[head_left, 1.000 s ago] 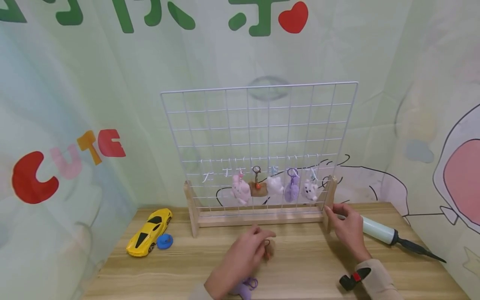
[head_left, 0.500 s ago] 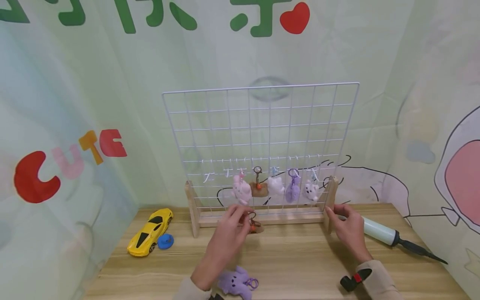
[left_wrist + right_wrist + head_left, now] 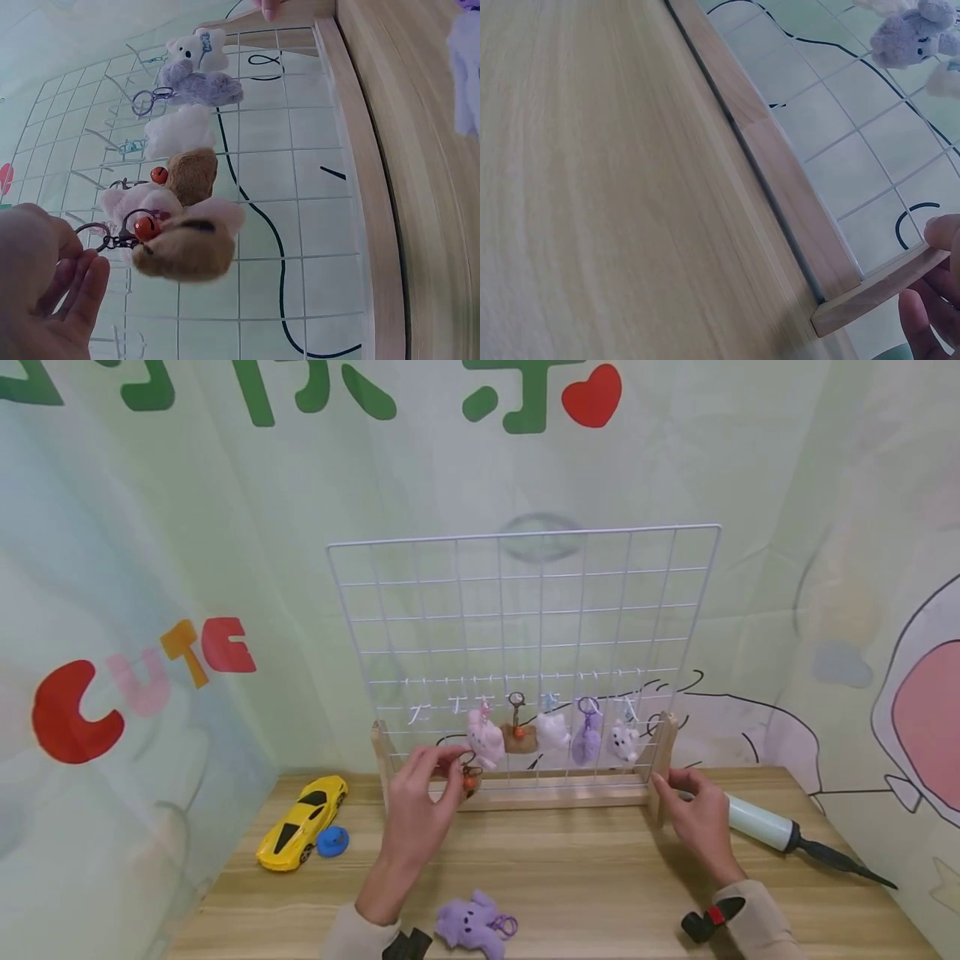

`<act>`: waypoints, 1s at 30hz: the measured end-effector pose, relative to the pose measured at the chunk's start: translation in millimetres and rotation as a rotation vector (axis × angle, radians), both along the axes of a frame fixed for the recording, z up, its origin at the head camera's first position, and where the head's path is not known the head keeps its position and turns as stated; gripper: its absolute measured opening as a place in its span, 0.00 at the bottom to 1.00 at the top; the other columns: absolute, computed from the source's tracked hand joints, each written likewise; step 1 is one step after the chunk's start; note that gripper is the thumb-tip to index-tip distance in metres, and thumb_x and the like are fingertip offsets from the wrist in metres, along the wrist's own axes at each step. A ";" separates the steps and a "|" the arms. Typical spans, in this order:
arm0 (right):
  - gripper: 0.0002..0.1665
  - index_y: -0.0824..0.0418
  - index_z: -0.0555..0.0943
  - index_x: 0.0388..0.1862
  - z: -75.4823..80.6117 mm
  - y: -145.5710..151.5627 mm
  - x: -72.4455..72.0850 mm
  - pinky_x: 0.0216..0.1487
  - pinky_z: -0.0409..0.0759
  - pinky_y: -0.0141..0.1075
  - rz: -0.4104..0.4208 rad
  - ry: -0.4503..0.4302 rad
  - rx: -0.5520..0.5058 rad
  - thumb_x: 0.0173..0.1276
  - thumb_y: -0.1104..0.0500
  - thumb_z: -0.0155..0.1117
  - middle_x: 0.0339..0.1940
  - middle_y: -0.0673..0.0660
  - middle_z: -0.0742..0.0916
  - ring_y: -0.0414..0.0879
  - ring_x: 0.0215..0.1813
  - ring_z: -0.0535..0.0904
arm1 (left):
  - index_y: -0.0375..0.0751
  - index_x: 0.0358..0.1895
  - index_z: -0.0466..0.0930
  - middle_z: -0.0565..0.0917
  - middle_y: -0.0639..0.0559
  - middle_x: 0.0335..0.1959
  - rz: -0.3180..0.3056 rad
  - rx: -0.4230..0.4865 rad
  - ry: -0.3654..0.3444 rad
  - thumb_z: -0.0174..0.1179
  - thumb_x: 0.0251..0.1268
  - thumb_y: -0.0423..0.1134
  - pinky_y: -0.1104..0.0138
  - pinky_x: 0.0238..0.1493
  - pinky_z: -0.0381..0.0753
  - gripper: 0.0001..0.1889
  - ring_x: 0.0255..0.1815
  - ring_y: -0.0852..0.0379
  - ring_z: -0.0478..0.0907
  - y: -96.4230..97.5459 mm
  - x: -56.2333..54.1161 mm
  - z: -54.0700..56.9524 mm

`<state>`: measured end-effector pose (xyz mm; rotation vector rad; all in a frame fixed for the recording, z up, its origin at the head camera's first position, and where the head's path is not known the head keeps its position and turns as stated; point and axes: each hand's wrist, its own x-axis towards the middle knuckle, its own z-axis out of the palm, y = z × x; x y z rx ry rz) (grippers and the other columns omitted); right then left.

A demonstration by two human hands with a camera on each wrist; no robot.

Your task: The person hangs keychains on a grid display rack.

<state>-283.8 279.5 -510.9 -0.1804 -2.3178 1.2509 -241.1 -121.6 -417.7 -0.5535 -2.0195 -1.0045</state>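
My left hand pinches the metal ring of a brown plush keychain with an orange bell. It hangs in front of the lower left part of a white wire grid rack. Several plush keychains hang from hooks: a pink one, a brown one, a white one, a purple one and a white bear. My right hand holds the rack's right wooden leg between thumb and fingers. On the table lies a purple plush keychain.
Hooks without keychains stick out at the grid's left. A yellow toy car and a small blue object lie at the table's left. Behind my right hand lies a pale hand pump. A printed cloth backdrop stands behind.
My left hand has lifted the brown plush keychain off the table and carried it up and left to the grid. The purple plush on the table came into full view. My right hand stays put.
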 end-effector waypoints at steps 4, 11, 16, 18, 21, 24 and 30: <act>0.25 0.68 0.86 0.53 0.3 0.6 -0.1 0.43 0.71 0.11 0.013 -0.016 -0.028 0.77 0.46 0.73 0.55 0.71 0.91 0.66 0.61 0.88 | 0.36 0.49 0.87 0.89 0.46 0.43 0.017 0.042 0.045 0.68 0.70 0.24 0.75 0.46 0.88 0.09 0.42 0.53 0.88 -0.8 -0.9 4.3; 0.26 0.65 0.86 0.55 -2.8 3.2 -0.3 0.44 0.74 0.13 0.002 -0.029 -0.063 0.76 0.43 0.73 0.55 0.67 0.92 0.41 0.52 0.87 | 0.35 0.45 0.88 0.91 0.46 0.39 0.045 0.119 0.115 0.71 0.68 0.27 0.79 0.47 0.86 0.05 0.36 0.52 0.91 -1.0 -5.2 17.6; 0.26 0.64 0.86 0.56 -4.7 5.0 1.7 0.47 0.74 0.12 0.019 -0.038 -0.080 0.78 0.41 0.70 0.56 0.65 0.91 0.24 0.48 0.78 | 0.36 0.45 0.88 0.92 0.46 0.39 0.073 0.168 0.103 0.72 0.70 0.30 0.82 0.51 0.84 0.05 0.38 0.52 0.91 0.9 -6.6 23.8; 0.26 0.64 0.86 0.56 -4.9 4.7 2.0 0.47 0.73 0.12 0.023 -0.036 -0.086 0.79 0.42 0.69 0.56 0.65 0.91 0.30 0.51 0.82 | 0.36 0.46 0.89 0.92 0.46 0.39 0.083 0.184 0.106 0.71 0.70 0.31 0.82 0.51 0.84 0.05 0.38 0.52 0.91 1.8 -7.9 26.3; 0.26 0.64 0.86 0.56 -5.3 3.7 2.0 0.48 0.73 0.11 0.031 -0.036 -0.093 0.80 0.42 0.68 0.56 0.66 0.91 0.46 0.58 0.86 | 0.36 0.46 0.89 0.93 0.46 0.39 0.098 0.202 0.114 0.72 0.70 0.30 0.82 0.51 0.84 0.05 0.38 0.51 0.92 3.6 -10.1 29.4; 0.28 0.66 0.85 0.58 -5.7 2.9 1.8 0.49 0.71 0.10 0.040 -0.042 -0.105 0.80 0.42 0.68 0.57 0.67 0.90 0.59 0.64 0.85 | 0.37 0.45 0.90 0.93 0.46 0.40 0.127 0.193 0.116 0.73 0.69 0.31 0.82 0.50 0.84 0.06 0.38 0.51 0.93 5.7 -12.5 31.2; 0.32 0.65 0.83 0.61 -5.3 2.9 3.7 0.48 0.70 0.10 0.061 -0.090 -0.132 0.80 0.38 0.66 0.61 0.68 0.88 0.62 0.68 0.83 | 0.36 0.46 0.89 0.93 0.45 0.41 0.145 0.181 0.090 0.71 0.72 0.33 0.82 0.49 0.84 0.05 0.39 0.53 0.93 8.3 -18.1 30.2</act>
